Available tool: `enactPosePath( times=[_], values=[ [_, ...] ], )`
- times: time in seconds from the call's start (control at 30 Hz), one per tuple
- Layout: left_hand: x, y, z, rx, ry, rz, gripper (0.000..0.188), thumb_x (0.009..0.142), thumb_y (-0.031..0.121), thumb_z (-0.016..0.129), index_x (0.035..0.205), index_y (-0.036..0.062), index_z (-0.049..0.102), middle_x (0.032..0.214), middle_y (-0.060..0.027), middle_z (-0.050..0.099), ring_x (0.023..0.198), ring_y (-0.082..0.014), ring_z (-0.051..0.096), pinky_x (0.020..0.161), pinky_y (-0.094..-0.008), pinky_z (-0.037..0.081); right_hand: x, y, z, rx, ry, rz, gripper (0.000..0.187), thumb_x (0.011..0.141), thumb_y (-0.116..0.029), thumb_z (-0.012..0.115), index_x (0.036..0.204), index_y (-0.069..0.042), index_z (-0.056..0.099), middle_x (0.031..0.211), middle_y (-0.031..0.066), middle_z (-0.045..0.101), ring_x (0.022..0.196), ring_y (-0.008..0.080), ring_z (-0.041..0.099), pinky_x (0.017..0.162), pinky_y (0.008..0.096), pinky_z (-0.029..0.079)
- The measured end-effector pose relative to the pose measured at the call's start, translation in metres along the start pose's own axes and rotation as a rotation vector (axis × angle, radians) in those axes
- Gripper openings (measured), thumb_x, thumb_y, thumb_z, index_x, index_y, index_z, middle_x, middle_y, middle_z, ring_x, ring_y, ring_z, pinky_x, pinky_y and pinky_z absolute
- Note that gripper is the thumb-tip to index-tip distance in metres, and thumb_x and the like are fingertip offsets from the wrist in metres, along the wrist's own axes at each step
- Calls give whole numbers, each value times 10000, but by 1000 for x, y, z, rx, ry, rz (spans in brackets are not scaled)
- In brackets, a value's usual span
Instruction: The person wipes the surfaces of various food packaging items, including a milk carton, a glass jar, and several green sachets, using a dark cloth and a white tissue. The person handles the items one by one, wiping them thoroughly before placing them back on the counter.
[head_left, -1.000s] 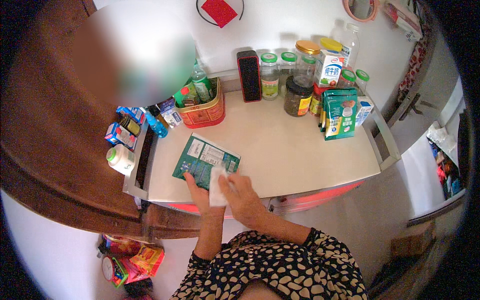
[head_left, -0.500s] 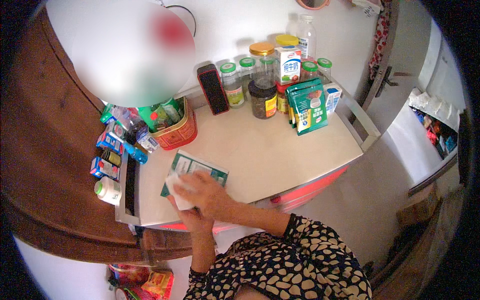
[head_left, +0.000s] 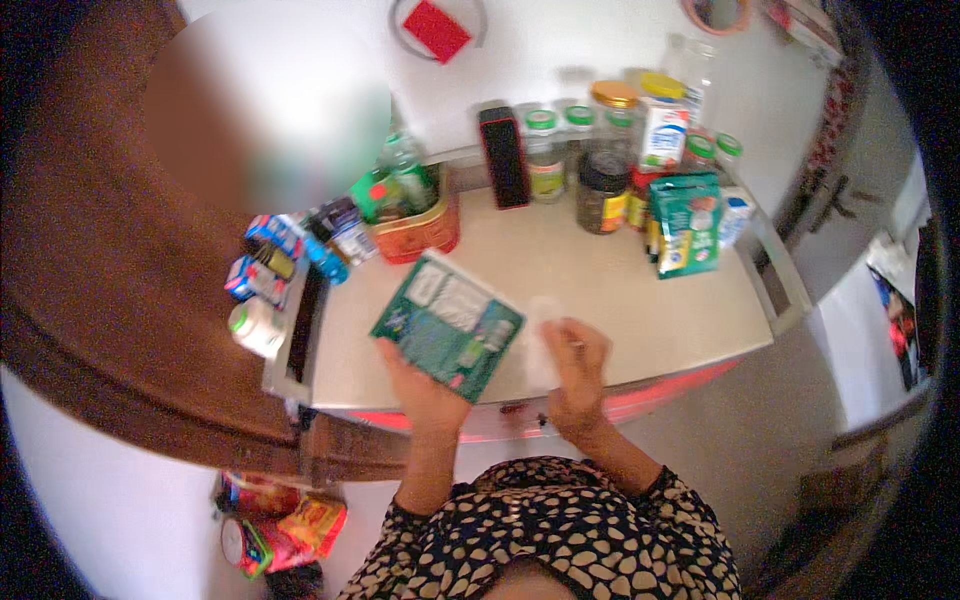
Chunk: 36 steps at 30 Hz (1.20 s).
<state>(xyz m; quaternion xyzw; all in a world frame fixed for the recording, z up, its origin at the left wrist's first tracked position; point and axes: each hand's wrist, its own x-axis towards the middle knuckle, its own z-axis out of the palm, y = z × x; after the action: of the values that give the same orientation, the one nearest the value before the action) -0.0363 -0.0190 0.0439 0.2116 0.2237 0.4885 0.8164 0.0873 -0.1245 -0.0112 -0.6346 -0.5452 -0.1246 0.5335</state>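
A flat green pouch [head_left: 452, 322] with white panels is tilted over the front left of the cream tabletop. My left hand [head_left: 428, 394] grips it by its lower left edge, the thumb on the face toward me. Right of the pouch and apart from it, my right hand [head_left: 578, 375] has its fingers closed on a white tissue [head_left: 543, 345]. The tissue is smeared by motion, and it is pale against the tabletop. More green pouches [head_left: 687, 228] stand together at the back right.
Behind stand lidded jars [head_left: 605, 190], a milk carton [head_left: 663, 135] and an upright black phone-like slab [head_left: 504, 158]. A red basket [head_left: 420, 237] of bottles sits back left. Small boxes and a white bottle [head_left: 257, 328] line the left side. A metal rail [head_left: 783, 262] edges the cream tabletop [head_left: 640, 310].
My hands have moved apart. The right hand, with the tissue, has come off the pouch to the right. The pouch now shows more fully. The view has shifted left.
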Motion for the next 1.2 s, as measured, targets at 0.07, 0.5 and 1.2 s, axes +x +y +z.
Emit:
enactPosePath(
  times=[0.07, 0.5, 1.2],
  values=[
    [6, -11, -15, -179, -339, -73, 624, 899, 572, 297, 1303, 105, 384, 1286, -101, 471, 1134, -300, 483, 961, -472, 373, 9, -16, -5, -55, -48, -133, 557, 641, 3, 516, 1198, 24, 494, 1204, 232, 465, 1098, 376, 450, 933, 480, 334],
    [-4, -28, -13, 164, -312, -28, 592, 853, 413, 539, 1311, 88, 352, 1319, -117, 415, 1222, -267, 388, 961, -462, 373, 24, -5, -19, 399, 9, 126, 217, 752, -88, 639, 968, -69, 633, 926, 103, 609, 791, 200, 578, 653, 338, 484],
    [-5, -47, -2, 86, -128, -69, 293, 939, 245, 454, 1152, 46, 471, 1062, -78, 585, 946, -181, 585, 817, -334, 494, 25, -9, 0, -171, -34, -100, 495, 681, 7, 541, 1175, 14, 513, 1136, 176, 487, 1011, 326, 466, 914, 401, 337]
  ],
)
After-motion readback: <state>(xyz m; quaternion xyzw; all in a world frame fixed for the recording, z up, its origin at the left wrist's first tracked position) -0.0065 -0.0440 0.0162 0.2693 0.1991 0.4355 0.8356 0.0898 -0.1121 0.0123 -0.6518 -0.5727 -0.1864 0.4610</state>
